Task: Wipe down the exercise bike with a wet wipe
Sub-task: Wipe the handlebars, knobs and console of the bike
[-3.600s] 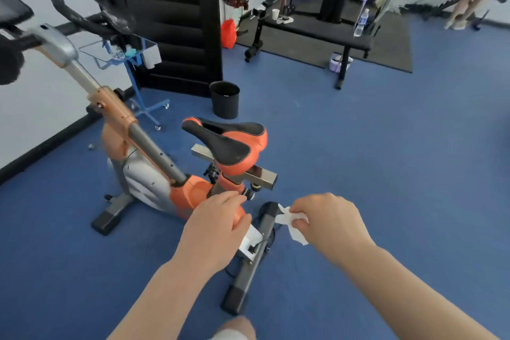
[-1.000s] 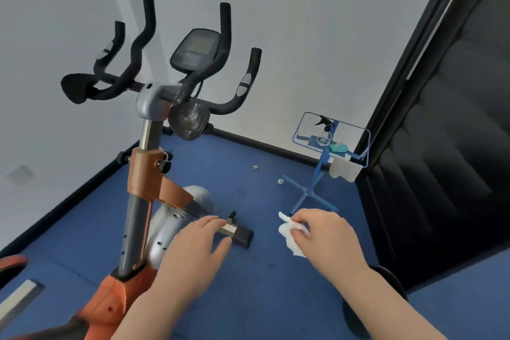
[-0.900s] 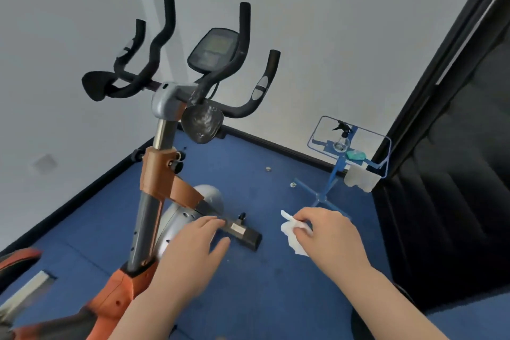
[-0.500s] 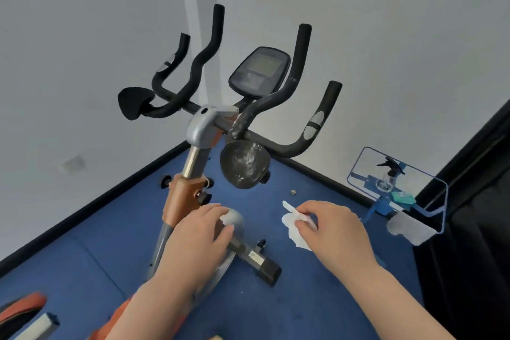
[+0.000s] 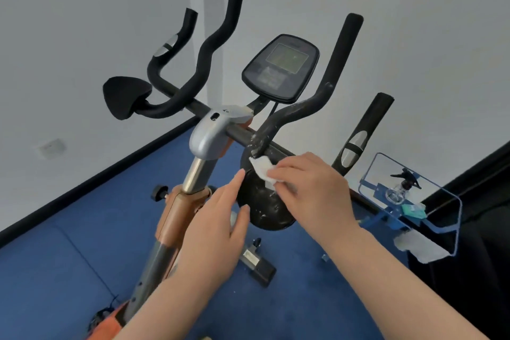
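Note:
The exercise bike (image 5: 212,132) fills the middle of the view, with black handlebars, a grey clamp, an orange stem and a dark console (image 5: 280,67). Its right black elbow pad (image 5: 266,207) looks speckled with white marks. My right hand (image 5: 311,190) pinches a crumpled white wet wipe (image 5: 262,170) and presses it on the upper edge of that pad, just under the handlebar bend. My left hand (image 5: 218,229) hovers beside the pad's left rim with flat, slightly spread fingers, holding nothing.
A blue stand with a clear tray (image 5: 408,201) is at the right, carrying a spray bottle (image 5: 398,188) and a teal pack. A dark door edge lies beyond it. White walls meet in the corner behind the bike; blue floor below.
The view has risen and closed in on the handlebars. My right hand moved up and forward, bringing the wipe onto the right elbow pad. My left hand rose beside the pad.

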Demonstrator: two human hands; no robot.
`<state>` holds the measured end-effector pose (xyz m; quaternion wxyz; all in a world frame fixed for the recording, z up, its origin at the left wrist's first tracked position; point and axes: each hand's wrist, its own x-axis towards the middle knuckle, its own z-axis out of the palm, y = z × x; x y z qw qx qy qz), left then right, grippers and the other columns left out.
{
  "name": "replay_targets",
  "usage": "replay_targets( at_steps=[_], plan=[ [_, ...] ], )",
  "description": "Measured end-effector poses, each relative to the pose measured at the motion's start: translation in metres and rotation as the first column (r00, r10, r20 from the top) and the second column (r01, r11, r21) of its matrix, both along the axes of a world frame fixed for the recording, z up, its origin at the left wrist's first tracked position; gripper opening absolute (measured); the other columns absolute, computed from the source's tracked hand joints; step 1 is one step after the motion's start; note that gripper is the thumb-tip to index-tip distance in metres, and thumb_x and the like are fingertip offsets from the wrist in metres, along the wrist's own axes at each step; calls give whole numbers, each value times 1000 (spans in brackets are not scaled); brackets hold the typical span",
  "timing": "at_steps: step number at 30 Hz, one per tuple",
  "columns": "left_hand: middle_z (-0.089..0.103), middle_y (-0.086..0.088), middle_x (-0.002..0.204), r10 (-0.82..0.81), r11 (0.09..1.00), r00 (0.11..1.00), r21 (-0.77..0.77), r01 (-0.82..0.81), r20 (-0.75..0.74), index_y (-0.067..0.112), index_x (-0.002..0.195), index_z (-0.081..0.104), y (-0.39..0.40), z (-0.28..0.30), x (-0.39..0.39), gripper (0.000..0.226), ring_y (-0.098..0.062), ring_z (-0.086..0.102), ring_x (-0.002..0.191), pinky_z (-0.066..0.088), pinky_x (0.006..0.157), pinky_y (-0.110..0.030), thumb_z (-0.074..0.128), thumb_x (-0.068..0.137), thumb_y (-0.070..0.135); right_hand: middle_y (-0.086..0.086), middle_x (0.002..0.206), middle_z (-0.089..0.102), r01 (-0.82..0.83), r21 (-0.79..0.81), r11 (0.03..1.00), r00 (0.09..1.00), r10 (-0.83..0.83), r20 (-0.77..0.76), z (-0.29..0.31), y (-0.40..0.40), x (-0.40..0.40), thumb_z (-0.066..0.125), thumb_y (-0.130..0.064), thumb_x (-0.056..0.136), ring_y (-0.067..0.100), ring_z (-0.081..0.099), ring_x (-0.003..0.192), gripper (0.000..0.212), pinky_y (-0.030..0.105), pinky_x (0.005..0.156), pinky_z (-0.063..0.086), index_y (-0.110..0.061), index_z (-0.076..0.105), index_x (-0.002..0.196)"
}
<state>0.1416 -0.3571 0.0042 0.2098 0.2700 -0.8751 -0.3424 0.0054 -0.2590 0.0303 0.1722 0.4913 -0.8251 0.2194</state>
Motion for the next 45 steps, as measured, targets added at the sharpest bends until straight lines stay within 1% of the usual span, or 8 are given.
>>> replay_targets(
  at_steps=[5, 12, 17, 21, 26, 33, 39, 45],
  plan=[
    [43, 32, 108, 22, 993, 998, 113, -16, -52, 38, 143, 27, 9, -7, -2, 57, 26, 34, 104, 25, 80, 8, 50, 93, 25, -7, 80, 55, -177, 140, 974, 977, 156, 148, -2, 8, -17, 61, -43, 83, 14, 49, 77, 24, 28, 64, 45, -29, 74, 96],
    [55, 21, 90, 134, 987, 979, 111, -117, -154, 27, 134, 50, 11, -4, -6, 43, 17, 41, 95, 30, 80, 3, 48, 95, 11, -10, 70, 52, -246, 269, 931, 961, 198, 193, 3, 20, -24, 61, -32, 84, 9, 47, 65, 24, 17, 58, 33, -19, 69, 65],
    [54, 20, 86, 172, 981, 972, 121, -154, -162, 32, 129, 54, 9, -1, -6, 41, 17, 40, 95, 28, 77, 5, 47, 95, 12, -14, 80, 54, -244, 217, 945, 924, 158, 347, 13, 14, -23, 72, -26, 79, 3, 51, 68, 14, 19, 64, 45, -29, 67, 92],
    [55, 25, 93, 183, 974, 970, 161, -158, -158, 38, 131, 51, 11, -3, -7, 41, 17, 41, 99, 31, 78, 2, 45, 95, 17, -15, 95, 51, -200, 248, 948, 951, 127, 282, 13, 9, -19, 70, -30, 80, 8, 53, 75, 20, 22, 65, 47, -32, 58, 96],
    [52, 29, 95, 218, 961, 960, 209, -180, -178, 42, 130, 48, 15, -5, -14, 41, 15, 43, 99, 39, 78, -7, 47, 95, 21, -12, 82, 61, -304, 198, 932, 926, 240, 291, 2, 3, -33, 71, -16, 81, 7, 56, 75, 8, 20, 66, 45, -22, 68, 83],
    [54, 29, 81, 287, 951, 930, 181, -249, -230, 34, 122, 60, 15, -2, -20, 37, 21, 42, 94, 28, 77, 6, 53, 92, 12, -5, 87, 67, -408, 49, 912, 906, 397, 146, 5, -18, -44, 49, -22, 88, 17, 59, 80, 24, 28, 70, 48, -15, 72, 88],
    [50, 43, 94, 296, 941, 920, 241, -236, -257, 35, 121, 58, 19, -6, -24, 36, 17, 46, 95, 36, 76, 1, 52, 93, 14, -5, 95, 62, -401, 489, 774, 915, 367, 170, 21, -11, -41, 49, -24, 94, 16, 46, 96, 22, 35, 76, 46, -28, 70, 100],
    [50, 35, 103, 277, 935, 942, 278, -219, -191, 45, 127, 51, 18, -15, -16, 38, 4, 50, 98, 47, 81, -19, 47, 94, 27, -18, 95, 52, -517, 381, 767, 837, 358, 414, 24, 26, -40, 42, -50, 91, 3, 42, 96, 35, 19, 84, 38, -32, 71, 98]
  ],
)
